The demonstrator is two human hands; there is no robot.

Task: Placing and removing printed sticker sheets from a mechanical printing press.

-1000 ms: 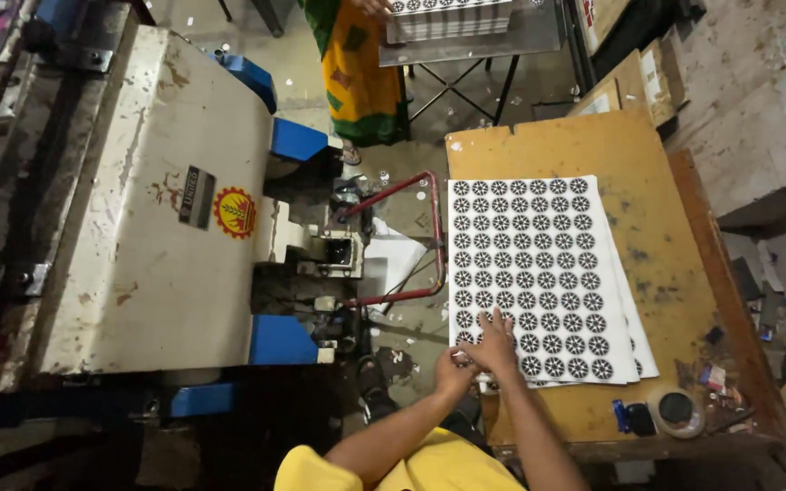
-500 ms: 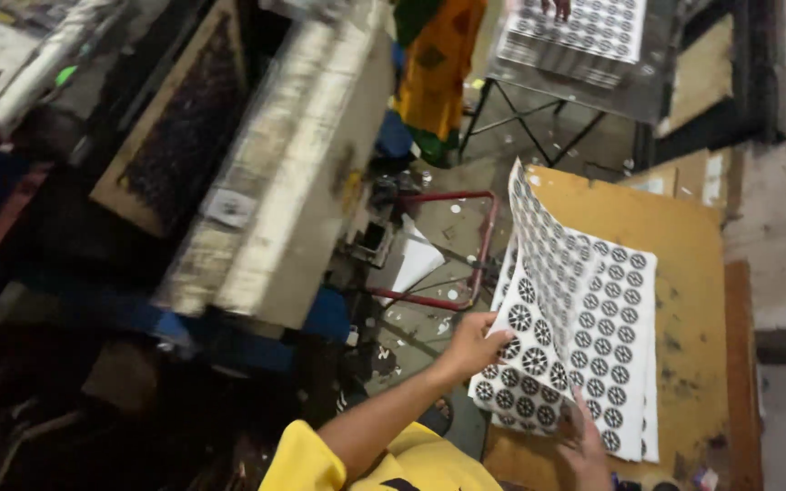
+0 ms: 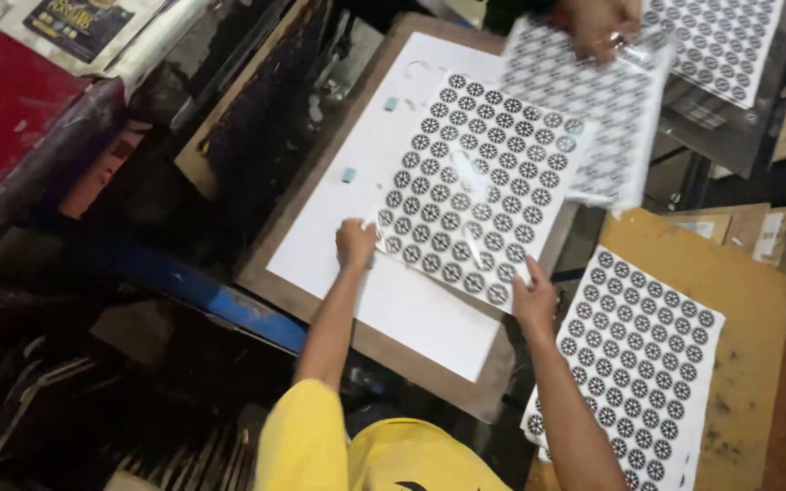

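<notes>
On the white-topped board (image 3: 338,227) at frame centre, my left hand (image 3: 355,244) and right hand (image 3: 533,295) pinch the patterned sheet's (image 3: 484,182) near corners, sheet laid but not released, printed stack (image 3: 639,355) lower right.

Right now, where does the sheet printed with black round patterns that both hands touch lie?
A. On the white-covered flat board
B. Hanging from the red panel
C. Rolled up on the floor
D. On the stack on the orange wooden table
A: the left hand and right hand press the near corners of the sheet printed with black round patterns, which lies flat on the white-covered flat board.
</notes>
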